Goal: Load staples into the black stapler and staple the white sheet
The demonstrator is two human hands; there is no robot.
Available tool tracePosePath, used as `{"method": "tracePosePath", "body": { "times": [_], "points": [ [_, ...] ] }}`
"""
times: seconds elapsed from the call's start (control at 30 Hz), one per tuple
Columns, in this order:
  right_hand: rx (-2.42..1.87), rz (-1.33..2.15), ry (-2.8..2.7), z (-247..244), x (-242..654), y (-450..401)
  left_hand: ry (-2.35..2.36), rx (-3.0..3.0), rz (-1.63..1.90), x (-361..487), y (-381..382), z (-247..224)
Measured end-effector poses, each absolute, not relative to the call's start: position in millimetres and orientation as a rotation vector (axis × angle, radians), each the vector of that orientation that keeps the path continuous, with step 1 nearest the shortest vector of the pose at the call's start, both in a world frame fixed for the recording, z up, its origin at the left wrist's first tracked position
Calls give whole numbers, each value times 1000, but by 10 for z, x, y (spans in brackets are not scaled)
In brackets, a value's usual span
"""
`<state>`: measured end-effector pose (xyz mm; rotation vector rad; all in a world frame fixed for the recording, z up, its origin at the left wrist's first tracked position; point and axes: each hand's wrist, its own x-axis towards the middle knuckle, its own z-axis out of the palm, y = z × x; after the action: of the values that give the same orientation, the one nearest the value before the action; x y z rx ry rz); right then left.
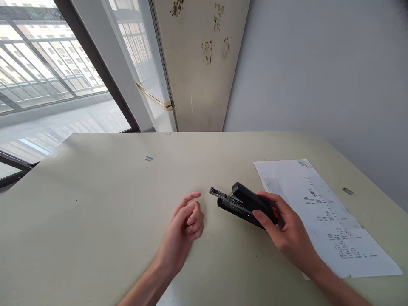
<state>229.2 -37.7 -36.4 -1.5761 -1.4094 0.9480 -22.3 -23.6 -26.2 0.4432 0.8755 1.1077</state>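
A black stapler [245, 204] is in my right hand [288, 233], with my thumb on its near side and fingers round its back end. Its top cover is tilted up, so the metal staple channel [223, 194] shows between cover and base. I cannot tell whether staples lie in the channel. A small red part shows at the stapler's back end, by my fingers. My left hand [185, 225] is just left of the stapler, apart from it. Its index finger points forward; the other fingers are curled in, and nothing shows in them.
Printed paper sheets [287, 182] lie on the pale table [111, 212] at the right, partly under my right forearm. A small metal strip [348, 191] lies beyond them. Small staple-like pieces [148, 158] lie at the back left. A wall stands behind the table, with a window at the left.
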Motion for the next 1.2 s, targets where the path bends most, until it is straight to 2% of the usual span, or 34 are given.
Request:
{"method": "tracePosePath", "body": {
  "times": [0.17, 0.53, 0.63, 0.9, 1.07, 1.2],
  "points": [
    [-1585, 901, -1486, -394, 2278, -401, 1067, 780, 1083, -188, -296, -247],
    [-1490, 680, -1763, -449, 2267, -405, 1042, 1045, 857, -101, -339, -233],
    [-1487, 637, -1796, -454, 2267, -387, 1043, 922, 939, -103, -324, -241],
    [-1478, 599, -1879, -532, 2253, -393, 764, 106, 1129, -119, -244, -249],
    [-1495, 593, -1929, -558, 2240, -393, 693, 19, 1181, -68, -312, -261],
    [-1319, 414, -1951, -522, 2232, -398, 651, -1, 1160, -4, -394, -248]
  ]
}}
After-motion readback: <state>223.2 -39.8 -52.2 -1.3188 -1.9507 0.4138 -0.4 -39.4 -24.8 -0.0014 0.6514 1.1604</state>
